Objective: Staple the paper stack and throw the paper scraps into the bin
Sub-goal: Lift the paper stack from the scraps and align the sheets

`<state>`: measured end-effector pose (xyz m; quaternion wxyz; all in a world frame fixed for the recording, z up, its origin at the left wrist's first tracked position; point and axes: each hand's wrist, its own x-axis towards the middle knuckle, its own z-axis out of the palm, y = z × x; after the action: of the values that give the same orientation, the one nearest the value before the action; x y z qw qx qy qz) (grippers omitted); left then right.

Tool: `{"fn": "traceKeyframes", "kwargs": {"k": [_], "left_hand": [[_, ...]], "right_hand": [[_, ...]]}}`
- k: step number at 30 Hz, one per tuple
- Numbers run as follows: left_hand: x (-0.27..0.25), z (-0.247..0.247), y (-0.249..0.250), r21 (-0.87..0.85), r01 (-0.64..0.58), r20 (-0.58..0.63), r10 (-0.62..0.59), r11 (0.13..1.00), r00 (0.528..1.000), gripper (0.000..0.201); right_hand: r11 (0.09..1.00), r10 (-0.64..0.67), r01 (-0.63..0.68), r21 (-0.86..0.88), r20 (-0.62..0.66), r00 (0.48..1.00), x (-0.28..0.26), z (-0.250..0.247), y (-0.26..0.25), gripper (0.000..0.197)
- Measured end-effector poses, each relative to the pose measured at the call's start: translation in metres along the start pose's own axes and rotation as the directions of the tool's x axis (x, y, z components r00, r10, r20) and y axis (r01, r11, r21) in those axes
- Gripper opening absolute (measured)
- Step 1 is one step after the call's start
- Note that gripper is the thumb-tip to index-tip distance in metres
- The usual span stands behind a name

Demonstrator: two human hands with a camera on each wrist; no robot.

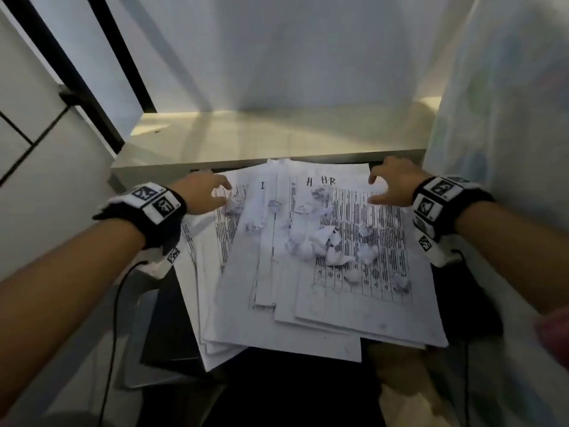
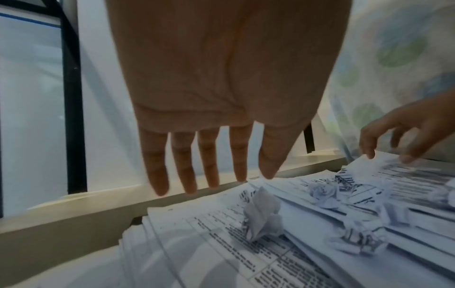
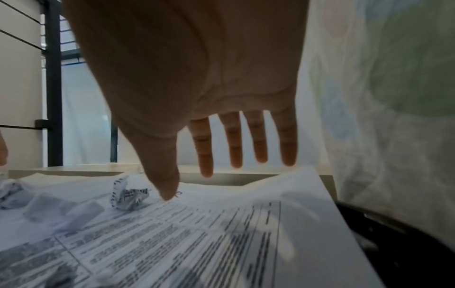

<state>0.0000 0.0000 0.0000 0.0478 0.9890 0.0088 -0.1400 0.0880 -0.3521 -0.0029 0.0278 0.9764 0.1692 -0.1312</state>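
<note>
Head view: both hands, left hand (image 1: pixel 201 192) and right hand (image 1: pixel 392 186), hover with fingers spread wide, holding nothing, over the paper stack (image 1: pixel 308 272): light, floppy, slippery sheets (badly fanned), best gripped at the far edge; crumpled paper scraps (image 1: pixel 320 241) would roll off.

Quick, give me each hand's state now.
Left hand: open, fingers straight, holding nothing.
Right hand: open, fingers spread over the paper stack, holding nothing.

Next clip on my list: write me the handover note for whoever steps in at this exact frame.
Left hand: open, fingers spread above the far left of the paper stack, holding nothing.
Right hand: open over the far right corner, thumb tip down at the top sheet.
Paper stack: fanned and unaligned, its far edge by the pale ledge.
Paper scraps: crumpled, scattered on top of the sheets.
Done: nothing visible.
Left: clear the scraps into a bin, square the sheets, staple. No stapler or bin clearly in view.
</note>
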Motion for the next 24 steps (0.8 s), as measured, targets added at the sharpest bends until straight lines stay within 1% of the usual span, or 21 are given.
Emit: {"fn": "traceKeyframes", "kwargs": {"k": [3,4,6,8,10,12,14,15,17,18,19,21,22,24], "left_hand": [[0.002,0.013,-0.009,0.03,0.104,-0.003,-0.104,0.994,0.995,0.061],[-0.001,0.016,-0.012,0.016,0.164,0.01,-0.165,0.986,0.986,0.068],[-0.008,0.026,-0.017,-0.017,0.238,0.006,-0.238,0.971,0.971,0.077],[-0.015,0.034,-0.023,-0.085,0.282,-0.033,-0.286,0.956,0.958,0.08],[-0.021,0.042,-0.029,-0.187,0.31,-0.045,-0.323,0.932,0.945,0.08],[-0.027,0.049,-0.033,-0.213,0.385,0.009,-0.392,0.898,0.92,0.081],[-0.032,0.055,-0.038,-0.228,0.473,0.114,-0.459,0.851,0.881,0.091],[-0.032,0.057,-0.04,-0.261,0.488,0.151,-0.464,0.833,0.873,0.094],[-0.029,0.059,-0.039,-0.375,0.438,0.169,-0.405,0.817,0.899,0.095],[-0.029,0.058,-0.035,-0.417,0.407,0.164,-0.373,0.813,0.913,0.095],[-0.029,0.057,-0.031,-0.431,0.384,0.15,-0.355,0.817,0.923,0.094],[-0.031,0.057,-0.023,-0.42,0.362,0.129,-0.34,0.832,0.932,0.093],[-0.032,0.058,-0.022,-0.407,0.353,0.118,-0.335,0.842,0.935,0.091],[-0.034,0.06,-0.026,-0.385,0.342,0.094,-0.332,0.857,0.939,0.086]], "right_hand": [[0.989,0.149,-0.148,-0.021,0.011,0.989,-0.007,0.015,0.001,0.092],[0.983,0.184,-0.184,-0.012,0.023,0.983,-0.011,0.021,0.002,0.1],[0.974,0.22,-0.222,0.039,0.034,0.975,-0.018,0.03,0.005,0.107],[0.973,0.218,-0.22,0.076,0.034,0.975,-0.024,0.032,0.008,0.109],[0.981,0.174,-0.176,0.085,0.03,0.984,-0.029,0.032,0.008,0.107],[0.989,0.124,-0.128,0.076,0.045,0.991,-0.033,0.032,0.004,0.1],[0.994,0.085,-0.088,0.069,0.05,0.995,-0.036,0.032,-0.001,0.091],[0.996,0.067,-0.07,0.063,0.053,0.996,-0.036,0.032,-0.004,0.089],[0.997,0.036,-0.04,0.064,0.069,0.997,-0.034,0.032,-0.01,0.088],[0.998,0.025,-0.03,0.064,0.08,0.997,-0.031,0.033,-0.013,0.091],[0.998,0.015,-0.02,0.058,0.086,0.996,-0.028,0.033,-0.016,0.099],[1.0,-0.005,0.003,0.028,0.089,0.996,-0.01,0.043,-0.015,0.129],[1.0,-0.021,0.02,0.013,0.094,0.995,-0.001,0.049,-0.014,0.141],[0.999,-0.049,0.049,0.005,0.106,0.993,0.008,0.056,-0.019,0.146]]}}
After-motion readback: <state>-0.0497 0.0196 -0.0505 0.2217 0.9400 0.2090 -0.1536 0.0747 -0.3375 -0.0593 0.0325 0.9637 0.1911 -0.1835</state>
